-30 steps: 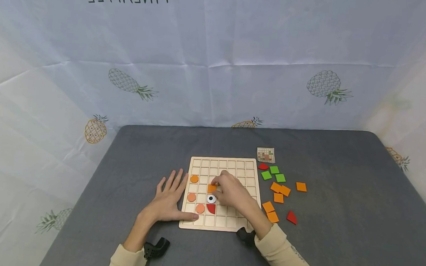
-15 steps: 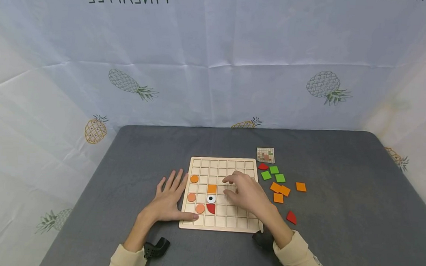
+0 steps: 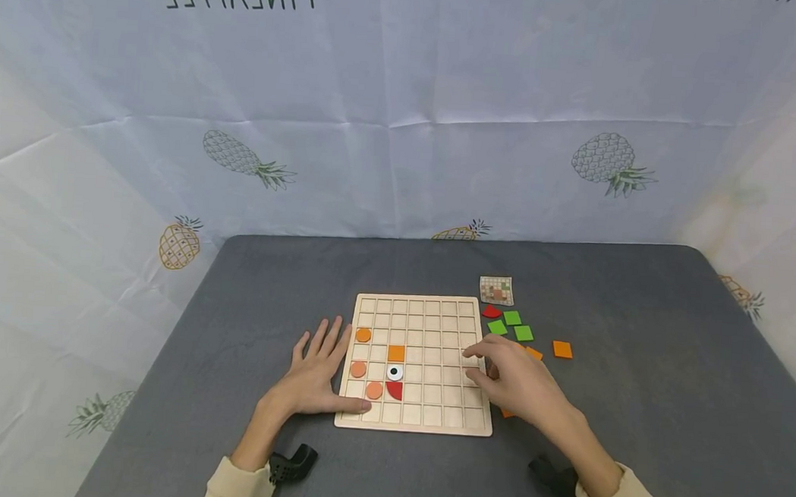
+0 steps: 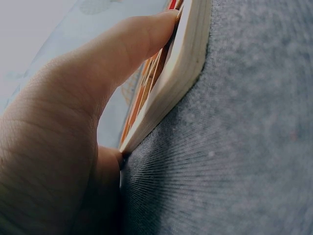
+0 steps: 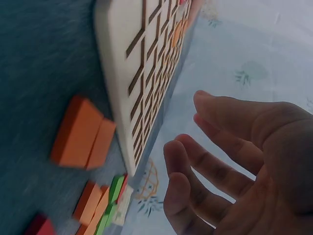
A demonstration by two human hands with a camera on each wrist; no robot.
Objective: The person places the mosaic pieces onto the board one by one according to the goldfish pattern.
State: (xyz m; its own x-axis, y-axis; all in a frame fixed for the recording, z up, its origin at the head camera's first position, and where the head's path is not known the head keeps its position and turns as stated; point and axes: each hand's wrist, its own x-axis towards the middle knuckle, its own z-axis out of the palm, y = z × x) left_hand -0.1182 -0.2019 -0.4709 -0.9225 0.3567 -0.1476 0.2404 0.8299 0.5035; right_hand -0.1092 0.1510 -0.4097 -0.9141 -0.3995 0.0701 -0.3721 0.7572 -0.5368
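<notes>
A wooden grid board [image 3: 435,311] lies on the grey tabletop. My left hand [image 3: 315,376] rests at its left edge, fingers spread, the thumb lying over the front left corner. Set in the grid are an orange square tile [image 3: 396,352], a white eye disc [image 3: 395,371], a red quarter-round piece [image 3: 395,390] and orange discs [image 3: 363,335]. Over the board's right edge hovers my right hand [image 3: 520,381], fingers loosely bent and thumb apart, holding nothing. Beneath it, loose orange tiles [image 5: 76,132] show in the right wrist view; the head view mostly hides them.
Green square tiles [image 3: 523,333] and a red piece [image 3: 492,311] lie right of the board, below a small pattern card [image 3: 496,290]. A lone orange tile [image 3: 563,350] sits farther right. A pineapple-print cloth [image 3: 402,173] hangs behind the table.
My right hand has let go of the orange square tile in the grid, lifted off and moved right to the board's right edge. The left hand has stayed in place.
</notes>
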